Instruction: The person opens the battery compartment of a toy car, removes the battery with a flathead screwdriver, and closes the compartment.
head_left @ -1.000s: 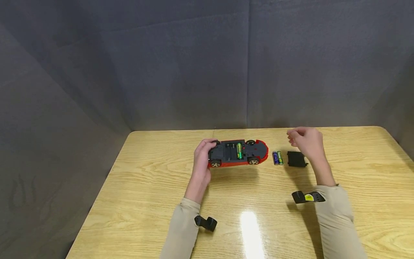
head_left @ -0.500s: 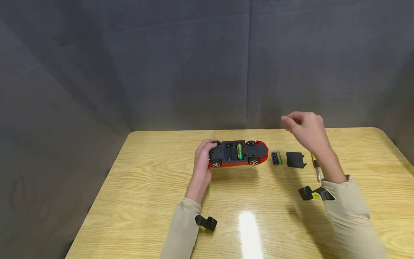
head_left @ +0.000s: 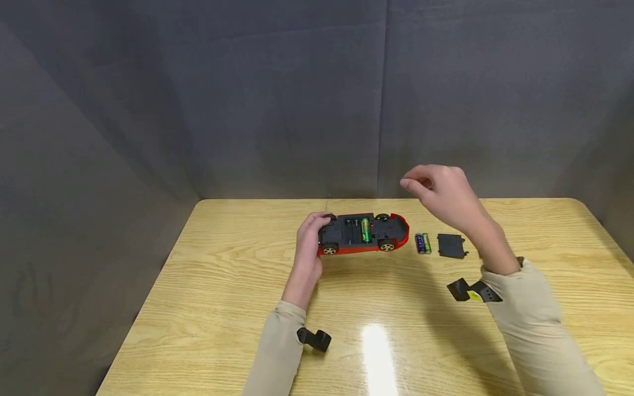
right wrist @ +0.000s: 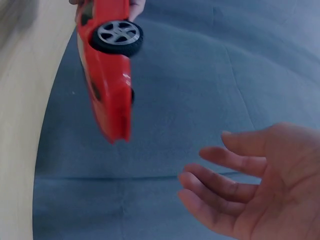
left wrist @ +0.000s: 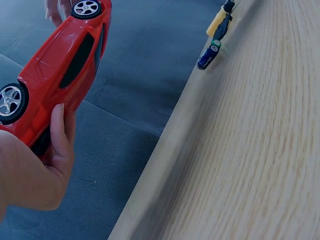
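Note:
My left hand (head_left: 308, 245) grips the rear end of a red toy car (head_left: 350, 249), held upside down above the table. The car's black underside has an uncovered battery compartment (head_left: 354, 234), where one green battery (head_left: 366, 230) sits on the right side. The left wrist view shows the fingers wrapped on the car's red body (left wrist: 57, 65). My right hand (head_left: 446, 195) hovers up and to the right of the car's front, holding nothing; its fingers are loosely bent in the right wrist view (right wrist: 250, 185).
Right of the car lie a purple battery (head_left: 420, 243) and a green one (head_left: 427, 243) side by side. Beyond them is a black battery cover (head_left: 451, 246). A yellow-handled screwdriver (left wrist: 218, 21) is mostly hidden behind my right wrist in the head view.
My right hand has risen from above the battery cover and then moved left towards the car. The left hand and car have stayed nearly still.

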`<act>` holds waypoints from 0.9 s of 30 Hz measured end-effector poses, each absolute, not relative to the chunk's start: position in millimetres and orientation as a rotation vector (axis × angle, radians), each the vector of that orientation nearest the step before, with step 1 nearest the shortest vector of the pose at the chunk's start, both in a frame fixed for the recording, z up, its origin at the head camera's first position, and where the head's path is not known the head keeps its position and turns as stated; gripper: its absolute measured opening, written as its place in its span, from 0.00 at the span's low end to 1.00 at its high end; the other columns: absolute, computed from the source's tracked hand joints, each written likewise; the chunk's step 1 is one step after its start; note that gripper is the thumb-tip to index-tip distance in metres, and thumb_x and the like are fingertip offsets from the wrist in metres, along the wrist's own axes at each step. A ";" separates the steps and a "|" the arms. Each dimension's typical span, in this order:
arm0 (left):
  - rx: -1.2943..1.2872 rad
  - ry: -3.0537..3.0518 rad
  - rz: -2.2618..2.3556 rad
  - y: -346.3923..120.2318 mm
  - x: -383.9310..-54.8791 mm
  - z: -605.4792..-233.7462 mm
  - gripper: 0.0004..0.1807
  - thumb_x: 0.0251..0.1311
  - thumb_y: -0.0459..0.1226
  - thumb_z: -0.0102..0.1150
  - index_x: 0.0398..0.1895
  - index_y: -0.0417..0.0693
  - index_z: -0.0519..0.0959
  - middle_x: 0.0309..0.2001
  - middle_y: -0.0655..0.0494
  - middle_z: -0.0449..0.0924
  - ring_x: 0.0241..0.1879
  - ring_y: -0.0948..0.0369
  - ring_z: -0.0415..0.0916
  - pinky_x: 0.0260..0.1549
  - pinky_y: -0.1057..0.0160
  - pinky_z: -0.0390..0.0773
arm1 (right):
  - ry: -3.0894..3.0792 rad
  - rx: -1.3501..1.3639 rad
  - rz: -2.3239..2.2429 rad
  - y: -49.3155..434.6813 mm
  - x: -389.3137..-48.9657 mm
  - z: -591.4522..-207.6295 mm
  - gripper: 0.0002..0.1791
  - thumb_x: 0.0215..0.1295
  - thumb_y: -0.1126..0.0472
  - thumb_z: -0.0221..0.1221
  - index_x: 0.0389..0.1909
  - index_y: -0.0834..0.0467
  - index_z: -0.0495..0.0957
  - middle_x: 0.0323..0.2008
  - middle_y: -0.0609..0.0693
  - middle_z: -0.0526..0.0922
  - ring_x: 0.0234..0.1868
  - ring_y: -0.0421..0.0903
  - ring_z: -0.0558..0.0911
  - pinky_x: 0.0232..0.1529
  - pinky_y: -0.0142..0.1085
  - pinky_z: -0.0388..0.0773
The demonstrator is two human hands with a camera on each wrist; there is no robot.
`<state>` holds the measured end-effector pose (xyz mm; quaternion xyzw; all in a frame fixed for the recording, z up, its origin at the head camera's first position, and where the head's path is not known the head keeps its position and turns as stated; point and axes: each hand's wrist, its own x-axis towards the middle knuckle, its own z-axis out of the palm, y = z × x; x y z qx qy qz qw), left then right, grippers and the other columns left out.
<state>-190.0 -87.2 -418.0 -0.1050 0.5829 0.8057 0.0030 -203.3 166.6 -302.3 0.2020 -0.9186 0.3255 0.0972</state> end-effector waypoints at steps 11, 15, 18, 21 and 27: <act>-0.337 1.807 2.548 -83.3 -187.8 -416.2 0.11 0.65 0.38 0.56 0.46 0.46 0.83 0.53 0.49 0.78 0.50 0.55 0.73 0.44 0.60 0.76 | -2.783 0.767 0.989 147.8 -202.7 -330.3 0.11 0.75 0.63 0.60 0.48 0.65 0.86 0.45 0.58 0.87 0.47 0.55 0.84 0.50 0.54 0.82; -0.338 1.801 2.555 -83.1 -187.7 -416.5 0.13 0.65 0.38 0.56 0.48 0.44 0.83 0.52 0.49 0.79 0.50 0.55 0.74 0.45 0.60 0.76 | -2.760 0.778 1.025 142.6 -198.8 -338.0 0.12 0.75 0.62 0.60 0.51 0.65 0.85 0.48 0.60 0.86 0.50 0.57 0.84 0.52 0.56 0.81; -0.331 1.803 2.564 -83.5 -188.2 -416.4 0.15 0.65 0.38 0.56 0.51 0.41 0.82 0.52 0.49 0.79 0.49 0.55 0.74 0.45 0.61 0.76 | -2.735 0.796 1.033 138.4 -196.5 -343.8 0.12 0.75 0.62 0.60 0.51 0.65 0.85 0.50 0.61 0.86 0.50 0.58 0.84 0.51 0.56 0.80; -0.328 1.802 2.570 -83.4 -188.3 -416.3 0.15 0.65 0.37 0.56 0.51 0.40 0.82 0.52 0.50 0.79 0.49 0.56 0.74 0.45 0.61 0.76 | -2.726 0.797 1.040 134.9 -194.7 -349.7 0.12 0.74 0.63 0.61 0.52 0.64 0.85 0.50 0.60 0.86 0.51 0.58 0.84 0.52 0.55 0.79; -0.328 1.792 2.584 -83.3 -187.0 -415.9 0.11 0.65 0.37 0.56 0.46 0.45 0.83 0.51 0.50 0.78 0.49 0.56 0.73 0.45 0.61 0.76 | -2.733 0.803 1.079 127.3 -190.5 -355.1 0.13 0.74 0.62 0.61 0.53 0.63 0.85 0.52 0.60 0.85 0.55 0.59 0.82 0.56 0.56 0.77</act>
